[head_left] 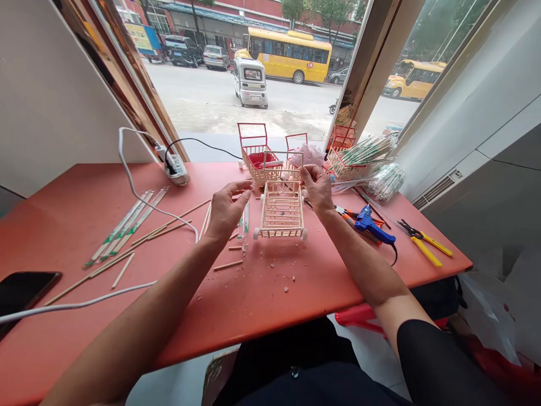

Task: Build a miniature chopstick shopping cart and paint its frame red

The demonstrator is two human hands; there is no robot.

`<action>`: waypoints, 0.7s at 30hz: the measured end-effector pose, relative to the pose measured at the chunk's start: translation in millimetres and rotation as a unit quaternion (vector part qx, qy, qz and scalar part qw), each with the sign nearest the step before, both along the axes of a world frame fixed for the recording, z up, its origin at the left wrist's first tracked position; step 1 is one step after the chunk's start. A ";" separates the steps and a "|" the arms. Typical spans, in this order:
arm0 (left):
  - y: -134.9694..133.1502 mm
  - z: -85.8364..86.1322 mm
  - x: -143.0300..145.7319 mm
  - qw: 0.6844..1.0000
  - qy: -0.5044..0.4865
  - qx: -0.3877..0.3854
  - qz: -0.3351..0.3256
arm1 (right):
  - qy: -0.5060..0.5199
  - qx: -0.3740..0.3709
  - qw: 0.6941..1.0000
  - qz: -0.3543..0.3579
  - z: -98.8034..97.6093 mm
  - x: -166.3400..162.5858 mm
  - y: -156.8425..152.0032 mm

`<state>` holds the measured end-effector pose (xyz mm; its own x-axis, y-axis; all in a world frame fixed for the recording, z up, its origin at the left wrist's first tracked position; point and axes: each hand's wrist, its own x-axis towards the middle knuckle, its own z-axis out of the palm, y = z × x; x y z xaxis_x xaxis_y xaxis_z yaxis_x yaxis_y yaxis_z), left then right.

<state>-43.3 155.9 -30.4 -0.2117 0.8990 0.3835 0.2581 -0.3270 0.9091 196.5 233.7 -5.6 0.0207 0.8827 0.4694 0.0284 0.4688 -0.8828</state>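
Note:
A small cart built of pale wooden sticks stands on the table in front of me, with white wheels at its corners and an upright handle frame at its far end. My right hand pinches the right post of that handle between thumb and fingers. To the left of the cart is my left hand, its fingers apart and holding nothing that I can see. Just behind stands a similar cart with red trim, partly covered by the pale one.
On the right lie a blue glue gun and yellow-handled pliers. Wrapped sticks and loose sticks are on the left, near a white cable, a power strip and a phone. Several offcuts dot the red table.

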 end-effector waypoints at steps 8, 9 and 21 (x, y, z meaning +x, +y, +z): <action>32.3 19.6 17.3 0.992 -0.125 -0.004 -0.025 | 0.017 -0.036 0.999 0.013 -1.8 -0.1 -0.4; 34.1 19.8 18.7 0.990 -0.135 -0.002 -0.030 | 0.015 -0.036 0.999 0.017 -2.2 -0.2 -0.2; 32.7 28.5 19.9 0.992 -0.122 0.018 -0.037 | 0.014 -0.032 0.997 0.062 -5.0 -5.3 -4.1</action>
<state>-23.4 188.6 -1.9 -0.2368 0.9023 0.3603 0.0056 -0.3695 0.9292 191.2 229.6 -10.6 -0.0792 0.9071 0.4135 -0.0513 0.4105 -0.9104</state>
